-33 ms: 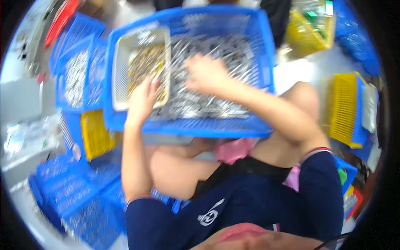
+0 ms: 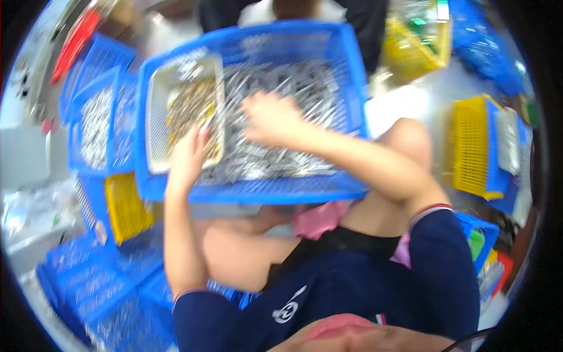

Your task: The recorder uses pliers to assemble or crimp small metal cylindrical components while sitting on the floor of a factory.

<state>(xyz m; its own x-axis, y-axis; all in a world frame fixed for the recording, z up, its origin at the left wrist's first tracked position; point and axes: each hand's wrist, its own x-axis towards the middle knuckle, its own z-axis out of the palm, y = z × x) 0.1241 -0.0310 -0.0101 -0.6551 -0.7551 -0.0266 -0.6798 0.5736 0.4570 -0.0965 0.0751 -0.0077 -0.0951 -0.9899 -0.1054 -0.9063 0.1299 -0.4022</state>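
A big blue basket [image 2: 252,193] rests across my lap, heaped with loose silvery metal pieces [image 2: 305,88]. Inside it, on the left, a smaller cream basket [image 2: 153,117] contains thin brass-coloured and silvery pieces [image 2: 190,102]. My left hand [image 2: 189,149] is at the near right part of the cream basket, thumb and fingers drawn together, with a bright sliver at the tips too blurred to name. Over the silvery heap, just right of the cream basket, my right hand [image 2: 271,119] has its fingers curled down; whatever they pinch is hidden.
Left of me stand blue baskets of silvery parts [image 2: 97,126] and a yellow basket [image 2: 126,208]. Blue trays [image 2: 99,264] lie at the lower left. A yellow crate [image 2: 413,53] and a yellow basket [image 2: 469,146] are on the right. Another person [image 2: 363,29] is beyond the big basket.
The whole scene has shifted slightly left, with the big basket lower in the picture. Both hands keep nearly the same places relative to the baskets.
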